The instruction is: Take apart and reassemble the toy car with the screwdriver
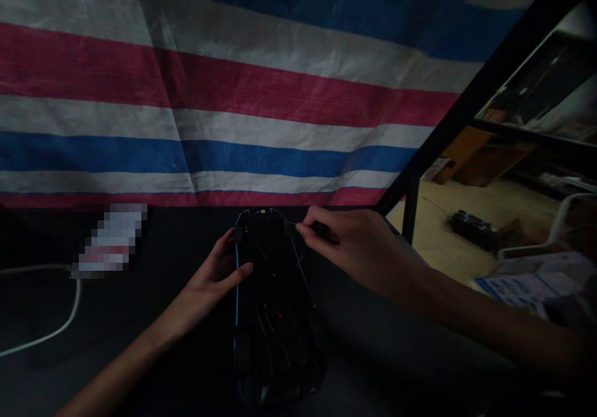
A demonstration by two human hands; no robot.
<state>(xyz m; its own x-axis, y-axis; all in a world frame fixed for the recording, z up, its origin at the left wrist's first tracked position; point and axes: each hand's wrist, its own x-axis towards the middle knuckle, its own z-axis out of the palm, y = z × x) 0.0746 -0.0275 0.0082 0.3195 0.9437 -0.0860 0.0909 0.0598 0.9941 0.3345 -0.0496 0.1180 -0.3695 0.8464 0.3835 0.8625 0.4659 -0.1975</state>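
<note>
A dark toy car (275, 292) with a thin blue edge lies upside down on the black table, wheels and underside facing up. My left hand (222, 267) grips its left side, the thumb resting on the underside and the fingers around the edge near a front wheel (239, 233). On the other side my right hand (345, 236) is closed around the dark handle of a slim tool (324, 230), which looks like a screwdriver. Its thin shaft points left, to the wheel at the car's upper right. Dim light hides the detail at the tip.
A pixelated flat object (112, 239) lies to the left, with a white cable (74, 317) beside it. Striped red, white and blue sheeting (233, 93) hangs behind the table. Beyond a black frame post (410, 208), a dark vehicle-like object (471, 227) and papers (527, 289) lie lower down.
</note>
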